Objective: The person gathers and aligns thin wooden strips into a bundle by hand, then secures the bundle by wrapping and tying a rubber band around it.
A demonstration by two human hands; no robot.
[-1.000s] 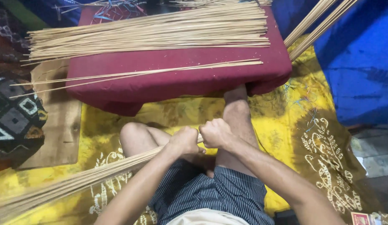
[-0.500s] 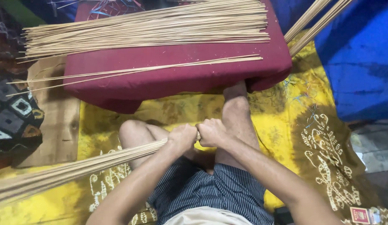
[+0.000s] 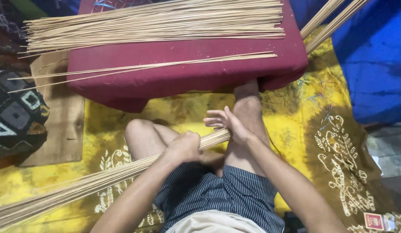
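Seen from above, a seated person's left hand [image 3: 184, 146] is clamped around a long bundle of thin bamboo sticks [image 3: 92, 183] slanting across the lap; the right hand [image 3: 228, 123] is open, palm flat against the bundle's end; the sticks look light, springy, easily splayed, best gripped near that end; more lie on a maroon cushion [image 3: 187, 73].

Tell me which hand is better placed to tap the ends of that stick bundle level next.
Probably the right hand: it is open, its palm flat against the end of the stick bundle. The left hand is closed around the bundle, holding it steady.
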